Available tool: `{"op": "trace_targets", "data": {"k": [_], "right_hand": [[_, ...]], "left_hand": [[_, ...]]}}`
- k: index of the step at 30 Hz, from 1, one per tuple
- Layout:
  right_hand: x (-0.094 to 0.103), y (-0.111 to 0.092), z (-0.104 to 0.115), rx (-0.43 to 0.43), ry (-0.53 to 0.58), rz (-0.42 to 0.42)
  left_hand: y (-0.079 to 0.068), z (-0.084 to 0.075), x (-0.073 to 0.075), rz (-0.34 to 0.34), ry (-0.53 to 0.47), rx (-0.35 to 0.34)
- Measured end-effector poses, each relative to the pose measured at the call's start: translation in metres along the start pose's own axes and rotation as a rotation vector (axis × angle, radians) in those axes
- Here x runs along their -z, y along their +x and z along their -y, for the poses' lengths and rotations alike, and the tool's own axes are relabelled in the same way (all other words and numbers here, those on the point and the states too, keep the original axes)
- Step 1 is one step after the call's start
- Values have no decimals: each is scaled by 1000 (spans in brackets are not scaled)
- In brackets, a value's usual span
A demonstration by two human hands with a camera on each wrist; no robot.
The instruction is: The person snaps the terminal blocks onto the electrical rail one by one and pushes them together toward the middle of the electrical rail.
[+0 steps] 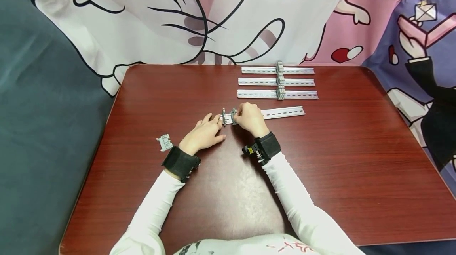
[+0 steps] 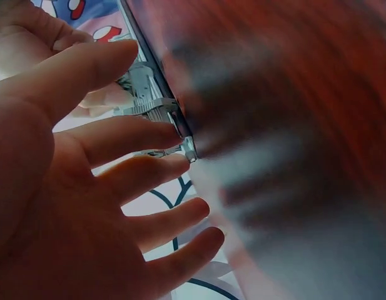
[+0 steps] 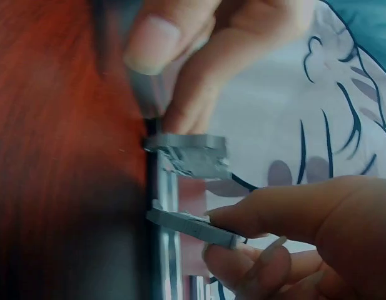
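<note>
A slotted metal DIN rail (image 1: 285, 112) lies slightly tilted on the table, below three others. My right hand (image 1: 252, 119) pinches a thin grey terminal block (image 3: 193, 228) between thumb and fingers, at the rail. Just left of it another grey terminal block (image 3: 193, 156) stands upright on the rail. My left hand (image 1: 203, 135) is by the rail's left end, its fingers extended and spread in the left wrist view; the index and middle fingertips appear to touch the rail there. Left of that hand, a loose terminal block (image 1: 165, 142) lies flat on the table.
Three parallel rails sit at the back of the table (image 1: 338, 160): a rear rail (image 1: 297, 70), a middle rail (image 1: 297, 82) and a front rail (image 1: 301, 95). Each carries a cluster of grey blocks near its middle. A printed cloth (image 1: 142, 37) hangs behind the table's far edge.
</note>
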State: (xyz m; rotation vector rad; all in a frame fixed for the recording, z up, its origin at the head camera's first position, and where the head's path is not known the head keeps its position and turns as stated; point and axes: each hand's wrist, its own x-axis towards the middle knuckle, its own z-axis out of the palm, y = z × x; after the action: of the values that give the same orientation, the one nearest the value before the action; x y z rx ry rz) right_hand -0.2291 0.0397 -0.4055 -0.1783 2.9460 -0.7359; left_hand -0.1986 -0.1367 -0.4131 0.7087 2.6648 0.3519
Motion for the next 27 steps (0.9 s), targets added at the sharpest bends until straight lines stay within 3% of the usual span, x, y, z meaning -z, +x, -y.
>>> {"op": "trace_targets", "data": {"k": [7, 12, 18, 22, 27], "right_hand": [[-13, 2, 9, 20, -45, -83], [-14, 11, 16, -9, -35, -43], [-9, 18, 21, -37, -14, 11], [-13, 12, 18, -43, -16, 43], [-12, 12, 21, -1, -47, 16]], "left_hand": [[3, -1, -1, 56, -17, 28], [5, -3, -3, 66, -16, 45], [3, -5, -1, 30, -28, 59], [-2, -3, -3, 73, -42, 43], [-1, -1, 1, 81, -37, 23]]}}
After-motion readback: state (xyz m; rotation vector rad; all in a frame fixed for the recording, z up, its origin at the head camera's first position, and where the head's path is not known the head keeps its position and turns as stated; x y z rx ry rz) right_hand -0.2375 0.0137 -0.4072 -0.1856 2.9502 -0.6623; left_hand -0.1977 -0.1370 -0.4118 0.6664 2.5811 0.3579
